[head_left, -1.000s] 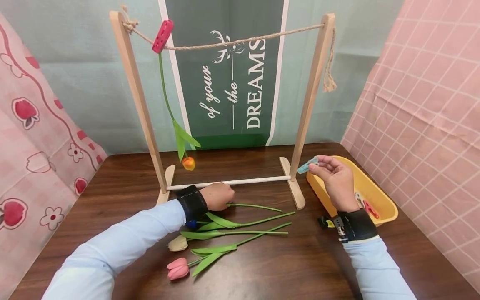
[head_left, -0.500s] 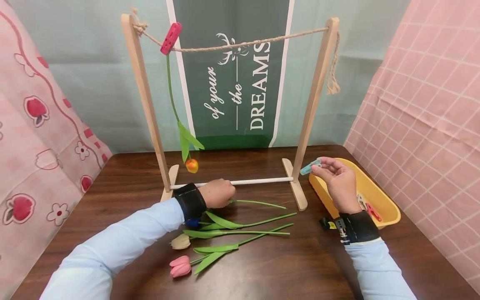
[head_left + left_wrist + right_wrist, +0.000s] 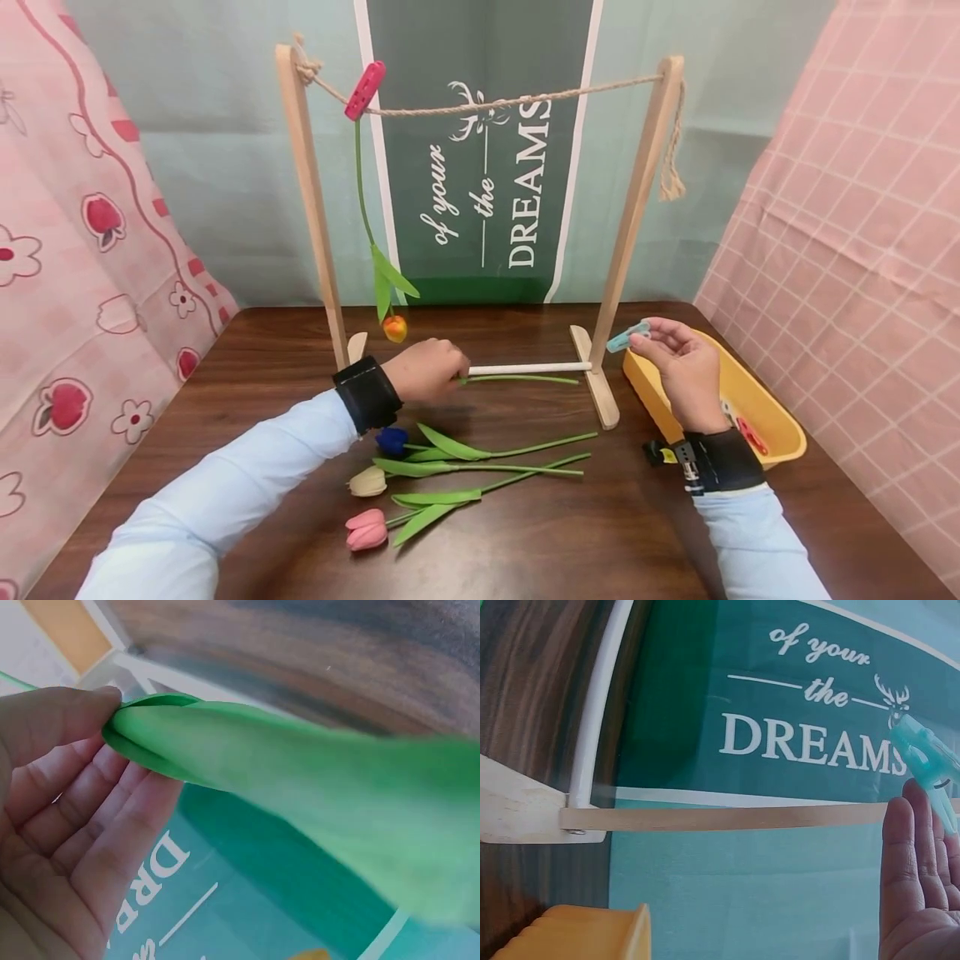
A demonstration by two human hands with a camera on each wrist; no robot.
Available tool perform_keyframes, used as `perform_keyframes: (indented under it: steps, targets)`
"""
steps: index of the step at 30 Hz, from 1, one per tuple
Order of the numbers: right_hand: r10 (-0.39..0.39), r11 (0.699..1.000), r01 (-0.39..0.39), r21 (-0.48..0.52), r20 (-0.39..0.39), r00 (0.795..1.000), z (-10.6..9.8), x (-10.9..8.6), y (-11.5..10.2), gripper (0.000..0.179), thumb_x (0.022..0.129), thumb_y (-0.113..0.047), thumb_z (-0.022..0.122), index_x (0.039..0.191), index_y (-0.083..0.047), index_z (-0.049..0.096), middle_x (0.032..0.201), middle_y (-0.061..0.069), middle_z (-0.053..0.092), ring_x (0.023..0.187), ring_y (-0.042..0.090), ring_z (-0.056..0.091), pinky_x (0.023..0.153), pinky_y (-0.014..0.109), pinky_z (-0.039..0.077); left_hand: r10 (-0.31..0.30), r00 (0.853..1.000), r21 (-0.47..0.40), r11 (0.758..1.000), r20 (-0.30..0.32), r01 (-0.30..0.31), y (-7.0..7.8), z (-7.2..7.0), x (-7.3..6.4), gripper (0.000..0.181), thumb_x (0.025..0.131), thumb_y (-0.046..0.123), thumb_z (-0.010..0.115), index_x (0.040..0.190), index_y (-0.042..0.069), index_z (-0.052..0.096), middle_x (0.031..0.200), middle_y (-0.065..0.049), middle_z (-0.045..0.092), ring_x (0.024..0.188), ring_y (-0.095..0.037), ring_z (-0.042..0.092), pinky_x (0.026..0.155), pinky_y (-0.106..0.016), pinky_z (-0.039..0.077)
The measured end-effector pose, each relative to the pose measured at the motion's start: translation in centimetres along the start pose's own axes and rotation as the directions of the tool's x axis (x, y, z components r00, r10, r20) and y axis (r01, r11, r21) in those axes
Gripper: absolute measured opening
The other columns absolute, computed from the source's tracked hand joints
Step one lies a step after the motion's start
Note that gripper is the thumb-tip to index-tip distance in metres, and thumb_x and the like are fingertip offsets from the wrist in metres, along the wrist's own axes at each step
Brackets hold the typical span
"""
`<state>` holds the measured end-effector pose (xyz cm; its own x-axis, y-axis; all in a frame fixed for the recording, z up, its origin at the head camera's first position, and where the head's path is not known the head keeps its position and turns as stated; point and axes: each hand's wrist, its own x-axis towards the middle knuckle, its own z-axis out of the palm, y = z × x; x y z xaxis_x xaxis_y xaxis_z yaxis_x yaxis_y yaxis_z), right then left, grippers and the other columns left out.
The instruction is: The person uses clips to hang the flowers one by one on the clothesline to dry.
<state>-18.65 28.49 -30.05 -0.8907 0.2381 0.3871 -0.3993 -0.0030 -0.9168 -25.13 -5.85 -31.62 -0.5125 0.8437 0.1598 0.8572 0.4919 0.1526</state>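
Note:
My left hand (image 3: 426, 369) pinches an artificial tulip, raised just in front of the stand's white crossbar (image 3: 532, 367). Its green stem (image 3: 525, 378) points right; the bloom cannot be seen. In the left wrist view, thumb and fingers hold it where the green leaves (image 3: 247, 742) begin. A light blue clothespin (image 3: 627, 336) is held between the thumb and fingers of my right hand (image 3: 686, 375), above the yellow bin's left edge. From the rope (image 3: 480, 108), a red clothespin (image 3: 365, 90) holds an orange tulip (image 3: 395, 327) upside down.
Blue (image 3: 392, 440), white (image 3: 367, 482) and pink (image 3: 367, 530) tulips lie on the brown table, stems to the right. The yellow bin (image 3: 787, 442) at right holds more clothespins. A small black and yellow item (image 3: 660, 454) lies beside it. Wooden posts (image 3: 637, 208) carry the rope.
My left hand has lifted its tulip off the table, up and away toward the crossbar, uncovering the blue tulip. The right hand keeps its clothespin nearly still. The head view has shifted slightly.

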Motion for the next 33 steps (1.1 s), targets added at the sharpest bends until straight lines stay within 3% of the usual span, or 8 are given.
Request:
perform_keyframes:
  steps: [5,14,19,26,33]
  targets:
    - [-0.029,1.000,0.029,-0.008,-0.003,1.000,0.5,0.3,-0.8,0.021,0.083,0.003,0.074,0.102,0.007,0.065,0.084,0.002,0.069,0.076,0.011,0.066,0.075,0.020,0.053,-0.010,0.996,-0.041,0.999,-0.088,0.007,-0.2,-1.2,-0.8,0.034,0.087,-0.003,0.062,0.062,0.015,0.045,0.063,0.007,0.025,0.056,-0.008,0.024,0.054,-0.024,0.023]
    - [-0.076,0.997,0.077,-0.011,0.021,0.997,1.9,1.0,-2.4,0.022,0.082,0.004,0.074,0.103,0.005,0.066,0.085,0.002,0.069,0.079,0.011,0.066,0.074,0.020,0.053,-0.063,0.968,-0.078,0.996,-0.244,0.045,-0.8,-2.9,-2.4,0.006,0.088,0.002,0.069,0.084,0.007,0.070,0.076,0.002,0.061,0.065,-0.009,0.052,0.062,-0.026,0.046]
    - [-0.100,0.995,0.101,-0.019,0.048,0.994,2.8,1.4,-3.3,0.022,0.082,0.003,0.075,0.103,0.005,0.066,0.085,0.003,0.069,0.079,0.011,0.066,0.073,0.019,0.053,-0.116,0.937,-0.122,0.989,-0.329,0.079,-0.8,-3.5,-2.8,0.004,0.086,0.002,0.069,0.089,0.004,0.071,0.079,-0.001,0.063,0.070,-0.012,0.056,0.065,-0.028,0.050]
    - [-0.154,0.986,0.159,-0.055,0.084,0.984,4.3,2.3,-4.7,0.023,0.082,0.001,0.075,0.103,0.005,0.066,0.086,0.002,0.069,0.079,0.011,0.066,0.071,0.019,0.053,-0.196,0.882,-0.225,0.968,-0.428,0.106,-0.7,-4.0,-2.9,0.006,0.088,0.002,0.067,0.093,0.002,0.071,0.083,-0.004,0.067,0.073,-0.012,0.062,0.068,-0.029,0.052]
    - [-0.234,0.963,0.248,-0.103,0.128,0.964,6.0,3.0,-6.5,0.023,0.082,0.001,0.076,0.103,0.005,0.067,0.085,0.002,0.069,0.079,0.011,0.066,0.072,0.019,0.053,-0.316,0.843,-0.390,0.910,-0.436,0.139,-0.4,-5.0,-3.1,0.009,0.090,0.003,0.067,0.098,0.000,0.071,0.085,-0.006,0.070,0.077,-0.015,0.066,0.072,-0.032,0.054]
